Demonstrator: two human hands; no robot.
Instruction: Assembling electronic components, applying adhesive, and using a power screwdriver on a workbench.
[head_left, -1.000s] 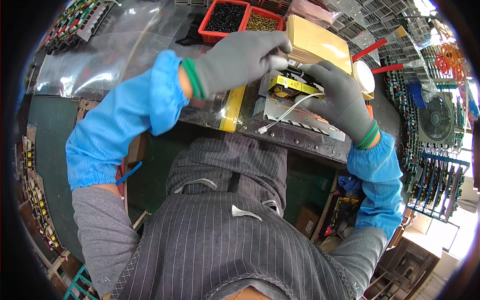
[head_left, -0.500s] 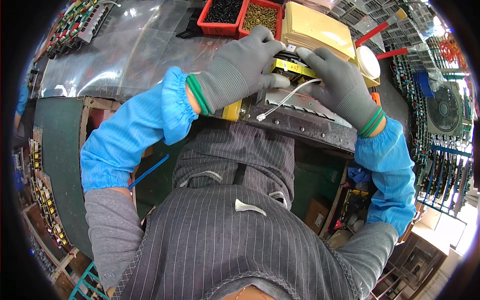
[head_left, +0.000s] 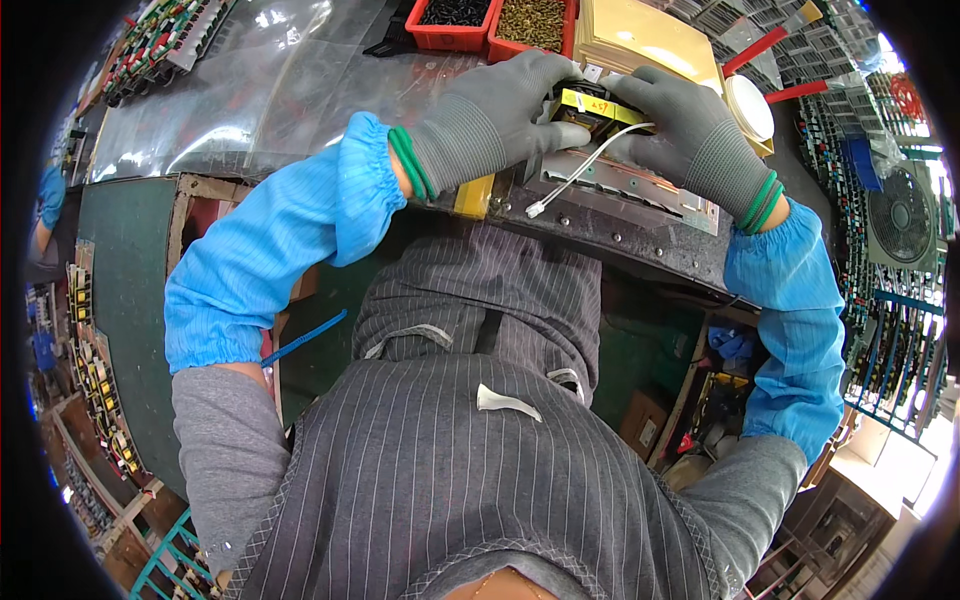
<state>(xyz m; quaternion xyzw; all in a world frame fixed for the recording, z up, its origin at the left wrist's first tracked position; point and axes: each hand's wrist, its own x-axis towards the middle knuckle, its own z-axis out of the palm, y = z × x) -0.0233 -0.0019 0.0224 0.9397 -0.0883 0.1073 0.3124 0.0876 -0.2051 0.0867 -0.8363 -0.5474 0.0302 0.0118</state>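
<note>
My gloved left hand and my gloved right hand grip a small transformer from both sides, thumbs toward me and fingers at its far side. It looks like a dark block with a yellow band across its top and a pale metal tab at the far end. My hands hide its ends. A thin white cable passes by my right thumb and hangs toward me, ending in a small white plug. Just under the transformer lies a flat metal fixture plate at the bench's front edge.
Behind my hands stand a red bin of black screws, a red bin of brass-coloured screws and a stack of cream sheets. A white tape roll and red-handled tools are at the right. Clear plastic sheeting covers the left bench.
The whole view has shifted slightly. Both hands keep their hold on the transformer, which sits a touch farther from me, and more of its dark top shows between my fingers.
</note>
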